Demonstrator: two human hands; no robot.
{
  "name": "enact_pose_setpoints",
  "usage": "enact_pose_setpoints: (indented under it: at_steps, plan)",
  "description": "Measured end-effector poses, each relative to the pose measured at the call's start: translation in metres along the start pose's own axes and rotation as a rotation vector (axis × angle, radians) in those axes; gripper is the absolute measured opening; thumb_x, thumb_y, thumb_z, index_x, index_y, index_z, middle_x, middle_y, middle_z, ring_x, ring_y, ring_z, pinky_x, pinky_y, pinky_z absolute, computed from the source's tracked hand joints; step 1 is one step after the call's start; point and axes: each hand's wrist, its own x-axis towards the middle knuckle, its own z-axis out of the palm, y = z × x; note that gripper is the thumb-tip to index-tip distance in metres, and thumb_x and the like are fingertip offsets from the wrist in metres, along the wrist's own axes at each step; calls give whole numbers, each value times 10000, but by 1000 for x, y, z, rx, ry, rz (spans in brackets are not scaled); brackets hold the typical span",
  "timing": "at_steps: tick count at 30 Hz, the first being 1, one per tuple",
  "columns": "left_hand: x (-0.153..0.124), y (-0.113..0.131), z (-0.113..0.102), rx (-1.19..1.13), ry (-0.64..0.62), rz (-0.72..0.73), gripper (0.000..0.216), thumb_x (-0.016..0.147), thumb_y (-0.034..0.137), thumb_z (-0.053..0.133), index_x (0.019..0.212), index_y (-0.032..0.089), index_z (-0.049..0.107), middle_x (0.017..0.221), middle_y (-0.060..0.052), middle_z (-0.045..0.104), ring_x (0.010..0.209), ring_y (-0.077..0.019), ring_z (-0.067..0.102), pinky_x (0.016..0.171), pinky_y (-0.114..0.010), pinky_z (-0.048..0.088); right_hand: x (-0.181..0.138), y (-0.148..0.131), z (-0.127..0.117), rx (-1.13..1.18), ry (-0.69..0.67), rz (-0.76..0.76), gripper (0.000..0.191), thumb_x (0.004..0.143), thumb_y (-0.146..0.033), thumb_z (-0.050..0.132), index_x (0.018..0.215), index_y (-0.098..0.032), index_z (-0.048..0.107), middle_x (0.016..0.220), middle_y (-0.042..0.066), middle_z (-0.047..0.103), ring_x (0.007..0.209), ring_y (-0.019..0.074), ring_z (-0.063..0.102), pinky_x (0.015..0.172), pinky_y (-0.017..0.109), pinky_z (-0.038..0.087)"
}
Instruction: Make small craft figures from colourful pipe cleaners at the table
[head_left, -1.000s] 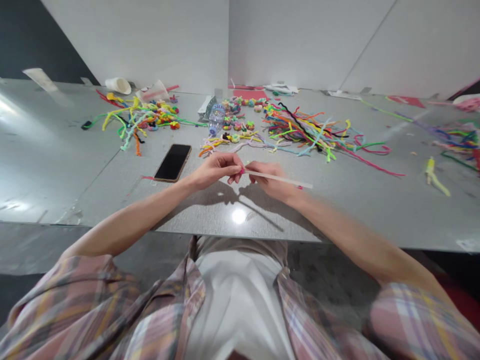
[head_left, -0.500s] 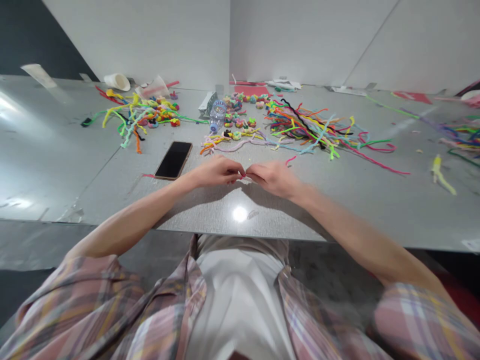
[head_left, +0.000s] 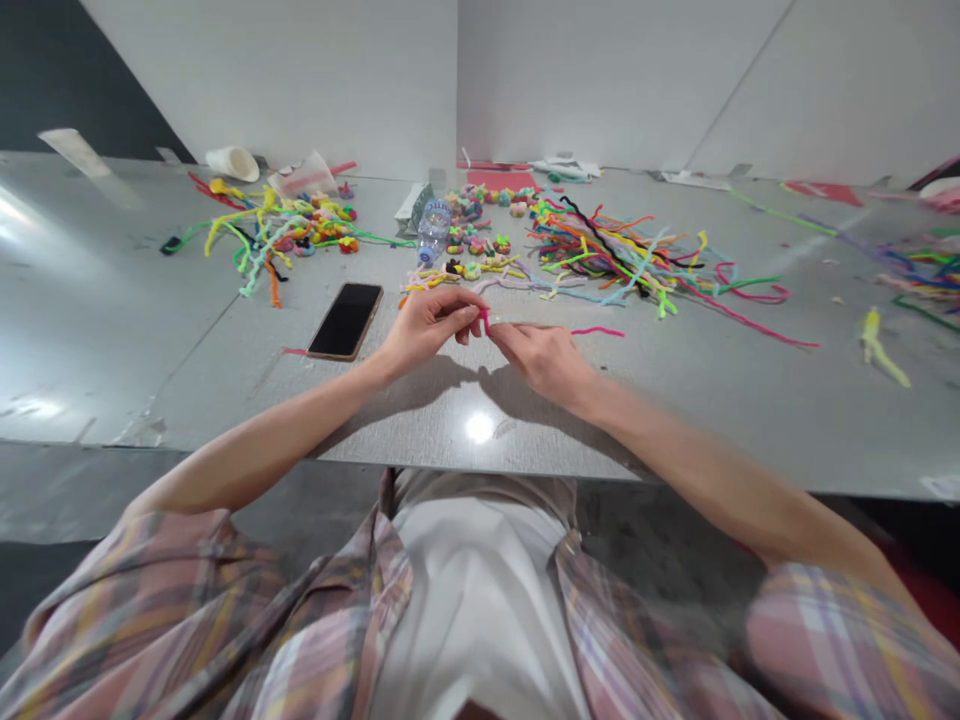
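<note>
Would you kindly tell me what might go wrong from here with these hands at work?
The pink piece is thin and small, so it might slip from the pinch of the left hand. The phone lies close beside the left forearm, which could nudge it.

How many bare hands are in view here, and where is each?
2: the left hand, pinching a short pink strip above the table, and the right hand, just beside it, fingertips near the strip's lower end. No others show.
</note>
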Motion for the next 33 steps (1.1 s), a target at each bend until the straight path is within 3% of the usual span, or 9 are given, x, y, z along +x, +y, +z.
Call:
enact_pose_setpoints:
  at_steps: [7,12,19,24,28,33]
  plan:
    - [-1,2,-14,-201,-485,-169,353,1062,502,823,1044,152,784,857,-90,810,694,-126,736,666,-226,603,3,18,-5,282,-20,-39,292,1189,-352,524,1138,-213,776,1020,77,807,848,206,704,722,309,410]
    - [4,2,-20,16,-609,-202,270,1069,436,780,1034,169,756,803,-49,783,705,-140,759,651,-210,586,6,32,-8,233,-50,-138,396,1228,-370,449,1149,-208,802,1052,105,824,907,222,713,773,329,421]
    - [3,-8,-12,397,-424,-54,248,1069,277,670,1239,169,816,758,-2,793,614,-102,705,642,-194,496,5,30,-6,107,-45,-96,436,1242,-404,444,1120,-190,804,996,103,823,843,217,690,730,346,374]
    - [2,-14,-8,377,-231,-31,260,1083,325,662,1143,161,854,806,-41,799,699,-128,739,670,-214,537,4,17,-10,41,-11,-53,443,1246,-396,438,1088,-179,791,964,118,819,804,223,685,708,367,355]
    - [-1,-12,-2,326,-83,-57,266,1078,324,669,1159,154,858,821,-52,801,695,-127,732,675,-220,569,2,7,-6,78,-19,6,343,1221,-332,482,1183,-185,789,1012,126,835,817,234,714,697,360,368]
    - [-1,-5,5,65,23,-39,247,1072,348,722,1164,159,852,835,-44,781,703,-113,712,681,-215,601,1,-1,3,235,15,118,367,1198,-320,443,1347,-185,750,1012,119,831,829,239,717,740,344,436]
